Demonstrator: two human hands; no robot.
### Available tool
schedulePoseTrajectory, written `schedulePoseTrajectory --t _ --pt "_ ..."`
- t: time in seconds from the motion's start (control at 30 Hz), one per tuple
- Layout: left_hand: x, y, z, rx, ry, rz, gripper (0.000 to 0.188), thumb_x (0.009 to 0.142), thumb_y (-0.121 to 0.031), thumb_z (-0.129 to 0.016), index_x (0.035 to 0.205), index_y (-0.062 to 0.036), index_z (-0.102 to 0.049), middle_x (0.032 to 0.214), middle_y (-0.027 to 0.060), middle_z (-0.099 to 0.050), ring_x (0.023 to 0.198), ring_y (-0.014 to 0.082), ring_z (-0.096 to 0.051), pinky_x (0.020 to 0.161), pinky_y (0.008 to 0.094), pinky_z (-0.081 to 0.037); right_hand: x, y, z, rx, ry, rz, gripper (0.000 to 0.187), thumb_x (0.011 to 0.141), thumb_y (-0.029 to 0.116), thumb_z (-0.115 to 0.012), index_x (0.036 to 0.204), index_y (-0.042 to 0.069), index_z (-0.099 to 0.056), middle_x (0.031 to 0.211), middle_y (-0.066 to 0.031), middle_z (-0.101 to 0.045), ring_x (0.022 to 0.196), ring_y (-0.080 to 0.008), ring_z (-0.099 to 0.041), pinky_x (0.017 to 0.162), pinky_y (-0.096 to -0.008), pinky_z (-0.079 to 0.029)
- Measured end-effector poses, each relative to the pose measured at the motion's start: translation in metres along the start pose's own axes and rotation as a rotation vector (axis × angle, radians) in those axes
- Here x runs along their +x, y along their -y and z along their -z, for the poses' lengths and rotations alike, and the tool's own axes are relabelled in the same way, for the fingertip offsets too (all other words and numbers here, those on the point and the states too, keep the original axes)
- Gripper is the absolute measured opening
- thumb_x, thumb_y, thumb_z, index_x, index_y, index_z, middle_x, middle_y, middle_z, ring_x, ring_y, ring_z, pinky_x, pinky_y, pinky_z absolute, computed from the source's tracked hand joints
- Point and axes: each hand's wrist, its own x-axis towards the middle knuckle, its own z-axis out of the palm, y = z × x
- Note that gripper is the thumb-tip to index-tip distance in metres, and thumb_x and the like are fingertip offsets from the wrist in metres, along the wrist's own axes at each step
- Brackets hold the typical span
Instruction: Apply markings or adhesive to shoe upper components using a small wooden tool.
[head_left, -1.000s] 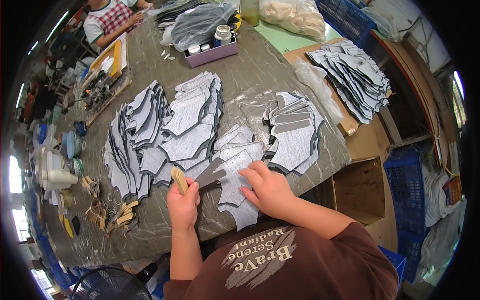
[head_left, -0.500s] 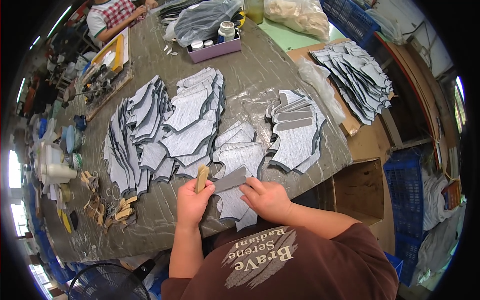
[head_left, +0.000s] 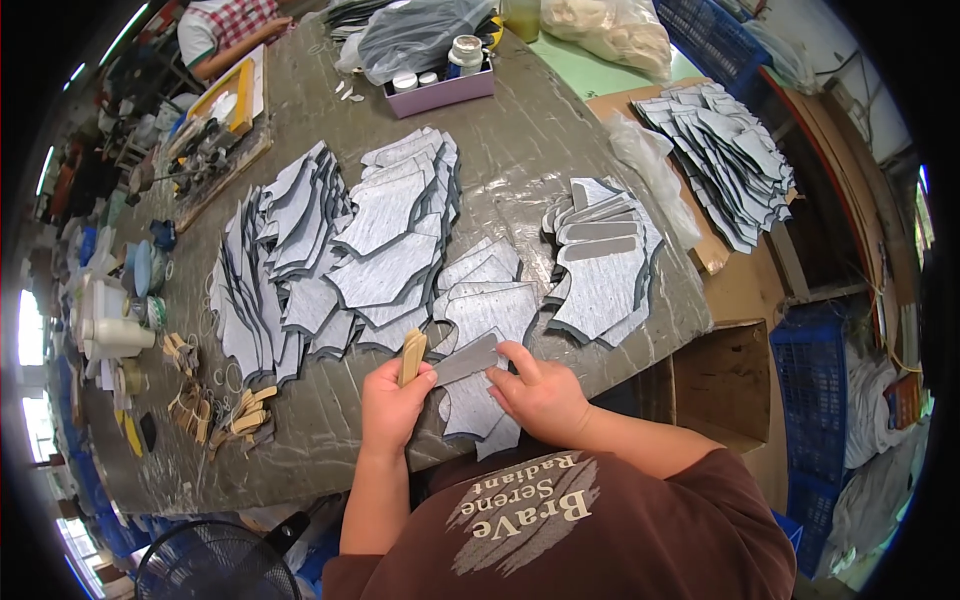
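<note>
My left hand [head_left: 395, 395] is closed around a small bundle of tan strips [head_left: 412, 355] that stands upright from the fist. Its thumb also presses on the left end of a flat grey strip [head_left: 467, 361] with a rounded end. At the strip's right end are the bent fingers of my right hand [head_left: 540, 392], pinching its edge. Under both hands lies a pile of light grey cut fabric pieces [head_left: 488, 308] with dark edges, reaching past the table's near edge. Further right, another pile of these pieces [head_left: 600, 285] carries several grey strips on top.
Larger piles of cut pieces [head_left: 390, 265] cover the table's middle left. Tan strip bundles [head_left: 250, 415] lie at the near left. A purple box [head_left: 440, 97] with jars stands at the back. An open carton [head_left: 720, 385] and a black fan [head_left: 215, 562] sit below table level. A co-worker's arm [head_left: 235, 62] shows far left.
The whole scene has shifted slightly to the right in the picture. My right index finger has lifted and straightened a little at the strip's end. Both hands stay on the grey strip.
</note>
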Motion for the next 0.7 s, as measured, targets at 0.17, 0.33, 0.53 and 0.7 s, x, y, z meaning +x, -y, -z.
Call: schedulePoseTrajectory --t 0.17,0.33,0.53,0.7 --pt "0.001 -0.001 -0.002 0.078 -0.013 -0.023 0.007 0.078 -0.001 -0.066 0.083 -0.0004 -0.061 0.063 -0.0033 -0.052 0.047 0.0013 -0.038 0.041 0.0185 -0.027 0.0 0.0 -0.001 -0.041 0.023 0.039 0.021 0.074 0.019 -0.065 0.092 0.008 -0.062 0.12 -0.0096 -0.054 0.054 -0.0161 -0.058 0.051 -0.0296 -0.048" --pt "0.001 -0.008 -0.008 0.499 -0.051 -0.135 0.01 0.077 -0.006 -0.065 0.08 0.003 -0.065 0.067 0.007 -0.061 0.061 0.0114 -0.054 0.059 0.0274 -0.044 0.0 0.002 0.001 -0.09 0.119 -0.009 0.024 0.074 0.02 -0.07 0.093 0.009 -0.06 0.121 -0.0091 -0.053 0.059 -0.0172 -0.06 0.053 -0.0304 -0.049" --pt "-0.006 -0.004 -0.003 0.515 -0.053 -0.358 0.008 0.077 -0.005 -0.066 0.08 0.0022 -0.063 0.069 0.0082 -0.061 0.067 0.0113 -0.055 0.06 0.0274 -0.044 0.009 -0.002 0.009 0.448 -0.211 -0.304 0.033 0.075 0.009 -0.07 0.103 0.004 -0.055 0.111 -0.01 -0.053 0.062 -0.0169 -0.054 0.055 -0.0257 -0.044" --pt "-0.019 -0.003 -0.003 0.093 -0.014 -0.195 0.005 0.081 -0.003 -0.065 0.083 0.0007 -0.063 0.068 -0.0028 -0.056 0.059 0.0054 -0.048 0.055 0.02 -0.039 0.005 -0.005 0.011 0.808 -0.135 -0.444 0.016 0.081 0.0 -0.065 0.095 -0.001 -0.058 0.08 -0.0025 -0.058 0.063 -0.0053 -0.047 0.056 -0.022 -0.039"
